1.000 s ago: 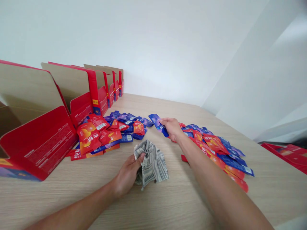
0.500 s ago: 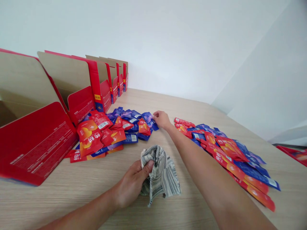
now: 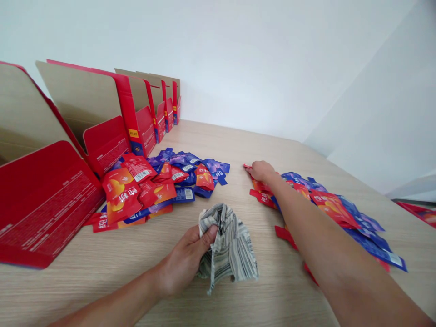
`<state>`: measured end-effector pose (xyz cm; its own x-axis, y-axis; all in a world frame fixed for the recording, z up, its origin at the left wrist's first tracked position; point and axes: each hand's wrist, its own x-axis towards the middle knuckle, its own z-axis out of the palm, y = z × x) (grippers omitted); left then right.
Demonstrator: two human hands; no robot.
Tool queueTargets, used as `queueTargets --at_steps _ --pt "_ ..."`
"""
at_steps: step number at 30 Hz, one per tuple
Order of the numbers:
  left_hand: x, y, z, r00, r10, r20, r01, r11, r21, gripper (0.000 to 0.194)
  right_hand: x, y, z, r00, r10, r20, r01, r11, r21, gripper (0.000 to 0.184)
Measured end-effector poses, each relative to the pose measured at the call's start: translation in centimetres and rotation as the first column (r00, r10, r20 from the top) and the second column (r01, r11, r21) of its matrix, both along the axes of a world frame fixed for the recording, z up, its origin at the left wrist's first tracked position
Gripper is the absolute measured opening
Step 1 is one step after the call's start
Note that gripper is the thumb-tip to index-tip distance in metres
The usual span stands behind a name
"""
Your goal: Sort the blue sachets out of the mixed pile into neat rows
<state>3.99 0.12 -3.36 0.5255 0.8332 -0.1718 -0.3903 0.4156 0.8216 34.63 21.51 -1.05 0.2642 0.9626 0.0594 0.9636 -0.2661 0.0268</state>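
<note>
My left hand is closed round the edge of a small striped cloth pouch, bunched at the top and hanging just over the table. At the far end of the right-hand pile, my right hand has its fingers closed on a red packet, of which only one end shows. The rest of that packet is hidden under the hand. Beneath my right forearm spread more red and blue packets. A second heap of packets, red, orange and blue, lies left of the pouch.
A row of red cardboard boxes with raised flaps stands along the left. The nearest box's flap leans out over the wooden table. A white wall closes off the back. Something red shows at the right edge.
My right hand has moved right, from a blue packet on the left heap to a red packet at the far end of the right pile. My left hand still holds the pouch.
</note>
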Motion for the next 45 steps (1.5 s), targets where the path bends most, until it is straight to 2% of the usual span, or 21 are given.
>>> queueTargets --at_steps 4,9,11,12,13,15,16,17,20,22,25,29,32,35,38,40,42,43,45 --pt "0.0 0.0 0.1 0.998 0.018 0.054 -0.015 0.998 -0.068 0.045 -1.9 -1.4 1.5 0.997 0.051 -0.050 -0.045 0.994 0.103 0.027" --pt "0.3 0.3 1.1 0.984 0.164 0.069 -0.139 0.952 -0.274 0.015 -4.9 -5.1 4.4 0.988 0.116 -0.105 -0.074 0.937 0.340 0.038" --pt "0.5 0.4 1.5 0.976 0.212 0.040 -0.189 0.930 -0.315 0.017 -6.6 -7.5 4.6 0.965 0.174 -0.195 -0.074 0.898 0.434 0.042" --pt "0.5 0.5 1.7 0.973 0.229 0.033 -0.206 0.923 -0.326 0.020 -7.6 -8.9 4.3 0.921 0.240 -0.305 -0.072 0.877 0.474 0.042" --pt "0.6 0.5 1.7 0.970 0.240 0.033 -0.216 0.919 -0.331 0.022 -8.6 -10.4 3.8 0.837 0.324 -0.442 -0.067 0.861 0.505 0.042" --pt "0.6 0.6 1.6 0.966 0.252 0.055 -0.221 0.918 -0.329 0.024 -11.0 -13.3 2.1 0.557 0.470 -0.685 -0.055 0.844 0.533 0.038" --pt "0.6 0.6 1.5 0.963 0.258 0.073 -0.222 0.920 -0.323 0.024 -12.1 -14.6 1.1 0.467 0.500 -0.729 -0.064 0.841 0.537 0.036" --pt "0.6 0.6 1.3 0.960 0.266 0.091 -0.226 0.923 -0.312 0.023 -13.2 -15.7 0.1 0.444 0.527 -0.724 -0.081 0.829 0.553 0.035" --pt "0.6 0.6 0.9 0.947 0.295 0.126 -0.252 0.928 -0.274 0.024 -15.6 -17.7 -2.5 0.544 0.626 -0.559 -0.202 0.744 0.637 0.048" --pt "0.6 0.5 0.8 0.938 0.321 0.133 -0.279 0.924 -0.263 0.025 -16.3 -18.1 -3.6 0.582 0.673 -0.457 -0.306 0.701 0.644 0.054" --pt "0.6 0.2 1.1 0.923 0.364 0.125 -0.321 0.907 -0.274 0.024 -16.5 -18.6 -5.0 0.589 0.709 -0.388 -0.388 0.669 0.634 0.057" --pt "0.5 0.2 1.7 0.893 0.437 0.110 -0.390 0.872 -0.297 0.022 -16.8 -19.8 -5.9 0.583 0.763 -0.280 -0.470 0.597 0.650 0.059" --pt "0.4 0.3 2.0 0.878 0.467 0.101 -0.416 0.851 -0.320 0.021 -17.1 -20.7 -5.4 0.611 0.762 -0.213 -0.511 0.586 0.629 0.057" --pt "0.3 0.4 2.0 0.885 0.453 0.110 -0.398 0.857 -0.328 0.021 -17.4 -21.3 -4.3 0.648 0.740 -0.180 -0.522 0.603 0.604 0.057" --pt "0.2 0.5 1.8 0.885 0.449 0.122 -0.390 0.858 -0.334 0.021 -17.6 -21.7 -3.1 0.647 0.743 -0.171 -0.534 0.602 0.594 0.050" --pt "0.1 0.5 1.7 0.882 0.455 0.120 -0.394 0.854 -0.341 0.022 -17.5 -22.1 -2.2 0.605 0.772 -0.195 -0.550 0.582 0.599 0.045" --pt "0.1 0.5 1.7 0.881 0.458 0.116 -0.396 0.850 -0.349 0.023 -17.3 -22.5 -1.1 0.523 0.805 -0.282 -0.542 0.568 0.619 0.038" --pt "0.1 0.4 1.7 0.885 0.451 0.120 -0.388 0.854 -0.347 0.024 -17.1 -22.6 -0.6 0.481 0.802 -0.353 -0.505 0.583 0.636 0.034" --pt "0.2 0.2 1.9 0.901 0.409 0.146 -0.345 0.878 -0.330 0.025 -16.6 -22.4 0.3 0.410 0.740 -0.533 -0.356 0.668 0.653 0.036"
